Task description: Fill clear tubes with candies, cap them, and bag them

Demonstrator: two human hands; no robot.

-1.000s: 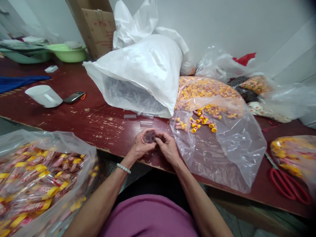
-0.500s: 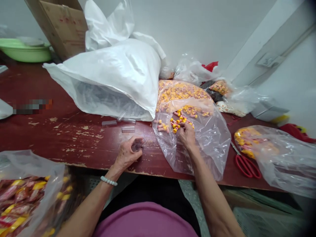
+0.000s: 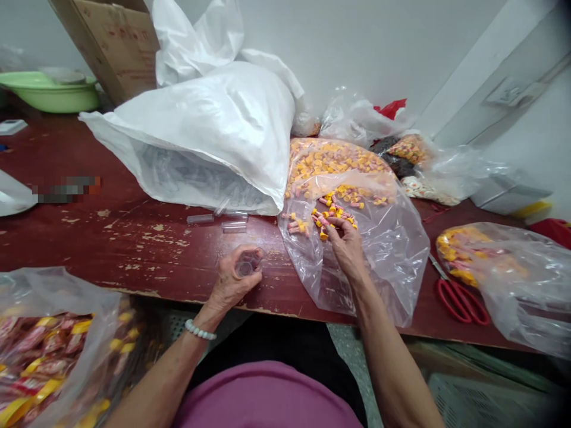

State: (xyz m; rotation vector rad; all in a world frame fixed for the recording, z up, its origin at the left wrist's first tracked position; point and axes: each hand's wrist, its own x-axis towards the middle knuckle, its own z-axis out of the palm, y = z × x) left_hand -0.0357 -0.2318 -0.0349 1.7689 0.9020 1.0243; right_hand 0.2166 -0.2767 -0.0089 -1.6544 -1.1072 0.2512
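My left hand [image 3: 229, 284] is curled around several clear plastic tubes [image 3: 247, 263], their round open ends facing up. It hovers by the table's front edge. My right hand [image 3: 348, 249] reaches over an opened clear plastic bag [image 3: 379, 261]. Its thumb and fingers pinch a small pink piece with a yellow cap [image 3: 323, 220], at the edge of a loose pile of such pieces [image 3: 332, 205]. Many more fill the back of the bag. Between the hands and a white sack [image 3: 223, 113] lie a few loose clear tubes [image 3: 234, 227]; more tubes show inside the sack's mouth.
Red-handled scissors [image 3: 461, 302] lie right of the bag, beside another bag of yellow pieces [image 3: 464, 252]. At lower left stands a bag of filled packs [image 3: 40, 356]. A green basin [image 3: 53, 95] and cardboard box [image 3: 118, 50] stand at the back left.
My right hand has shifted slightly at the pile, and a pink piece now shows at its fingertips. My left hand has turned a little, showing more tube ends. The view has shifted slightly.
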